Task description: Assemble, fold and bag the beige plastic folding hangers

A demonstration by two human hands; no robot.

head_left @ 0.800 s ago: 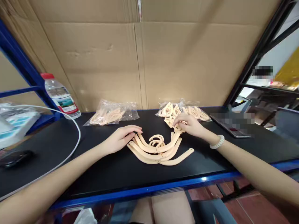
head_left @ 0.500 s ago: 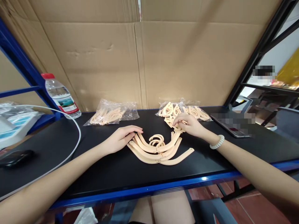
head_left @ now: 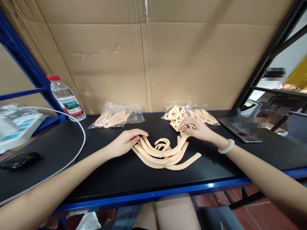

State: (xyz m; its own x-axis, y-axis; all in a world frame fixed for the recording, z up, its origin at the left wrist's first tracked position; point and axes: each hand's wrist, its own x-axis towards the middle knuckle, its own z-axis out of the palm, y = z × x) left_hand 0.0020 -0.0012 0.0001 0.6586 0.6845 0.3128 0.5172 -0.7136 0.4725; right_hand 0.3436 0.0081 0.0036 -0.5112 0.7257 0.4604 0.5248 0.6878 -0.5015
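Note:
Several curved beige strips (head_left: 165,161) lie stacked in a wide U on the black table. My left hand (head_left: 127,142) rests at the stack's left ends, its fingers stretched out and touching them, with the thumb underneath. My right hand (head_left: 198,129) hovers with curled fingers over a small pile of loose beige pieces (head_left: 176,124), close to the stack's right ends. Whatever sits between those fingertips is hidden. Inside the U lie smaller curled beige pieces (head_left: 163,143).
Clear plastic bags of beige parts stand at the back, one on the left (head_left: 115,116) and others on the right (head_left: 203,115). A water bottle (head_left: 68,99), a white cable (head_left: 82,137), a black mouse-like object (head_left: 20,159) and a phone-like slab (head_left: 240,130) flank the work area. Cardboard (head_left: 107,64) walls the rear.
The whole view has shifted slightly to the right. Both hands keep nearly the same places by the beige pieces, and the stack looks unchanged.

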